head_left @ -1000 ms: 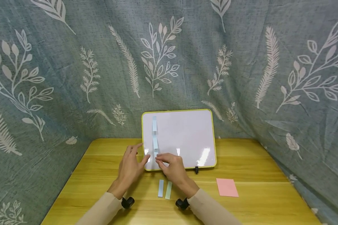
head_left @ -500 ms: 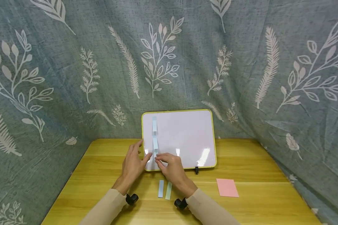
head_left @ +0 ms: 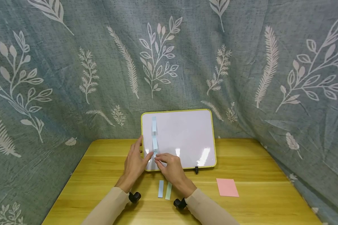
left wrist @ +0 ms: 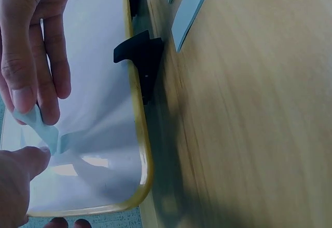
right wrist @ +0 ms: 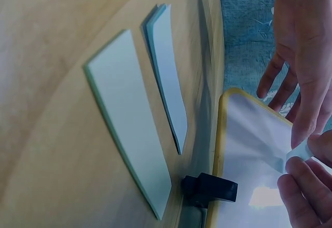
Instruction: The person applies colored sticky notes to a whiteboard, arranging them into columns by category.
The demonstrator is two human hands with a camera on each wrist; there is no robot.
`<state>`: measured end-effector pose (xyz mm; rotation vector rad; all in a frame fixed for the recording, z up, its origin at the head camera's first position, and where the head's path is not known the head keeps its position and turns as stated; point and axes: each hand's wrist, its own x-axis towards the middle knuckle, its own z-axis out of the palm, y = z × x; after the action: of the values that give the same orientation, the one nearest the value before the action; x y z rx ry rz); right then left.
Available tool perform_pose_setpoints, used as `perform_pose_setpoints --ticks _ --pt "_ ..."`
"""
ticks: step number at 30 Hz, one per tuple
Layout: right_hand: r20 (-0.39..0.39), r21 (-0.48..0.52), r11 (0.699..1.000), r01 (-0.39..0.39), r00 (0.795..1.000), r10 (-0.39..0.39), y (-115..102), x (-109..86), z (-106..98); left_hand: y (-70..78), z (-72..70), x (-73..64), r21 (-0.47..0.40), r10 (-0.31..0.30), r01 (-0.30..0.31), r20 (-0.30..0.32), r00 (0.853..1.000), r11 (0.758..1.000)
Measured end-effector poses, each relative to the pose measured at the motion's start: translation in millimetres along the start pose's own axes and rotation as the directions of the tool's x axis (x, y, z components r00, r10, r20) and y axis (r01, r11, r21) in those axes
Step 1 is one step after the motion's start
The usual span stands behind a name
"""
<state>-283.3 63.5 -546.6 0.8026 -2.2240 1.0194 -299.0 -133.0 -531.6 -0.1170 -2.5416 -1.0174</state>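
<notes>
A whiteboard with a yellow frame leans at the table's back. Down its left side run pale blue sticky note strips, one below another. My right hand pinches the lowest blue sticky note strip between thumb and fingers, its end against the board. Spread at the board's left edge, my left hand touches that strip's upper part with the thumb. In the left wrist view its other fingertips show past the frame. The right fingers partly hide the held strip.
On the table before the board lie a blue strip pad and a green strip pad. A pink sticky note pad lies to the right. Black feet support the board. A patterned curtain hangs behind.
My left hand has moved slightly up and right, its thumb coming to the held strip. My right hand stays almost in place, still pinching the strip.
</notes>
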Motion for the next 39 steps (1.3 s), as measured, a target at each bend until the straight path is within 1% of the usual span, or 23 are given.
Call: perform_pose_setpoints --ticks 7,21,28,39 --pt "-0.008 0.0 1.0 -0.001 1.0 0.001 0 -0.6 0 -0.3 3.5 1.1 0.004 0.001 -0.001 -0.007 1.0 1.0" --pt "0.026 0.021 0.999 -0.036 0.999 0.036 2 -1.4 3 -3.3 9.2 4.8 0.023 0.031 -0.029 -0.049 0.998 0.999" --pt "0.041 0.001 0.999 -0.046 0.998 0.046 3 -1.8 5 -1.9 9.9 6.8 0.034 0.028 -0.025 -0.062 0.998 0.999" --pt "0.063 -0.007 0.999 -0.05 0.997 0.051 3 -1.3 5 -0.6 14.4 10.7 0.002 0.008 -0.007 -0.061 0.998 1.0"
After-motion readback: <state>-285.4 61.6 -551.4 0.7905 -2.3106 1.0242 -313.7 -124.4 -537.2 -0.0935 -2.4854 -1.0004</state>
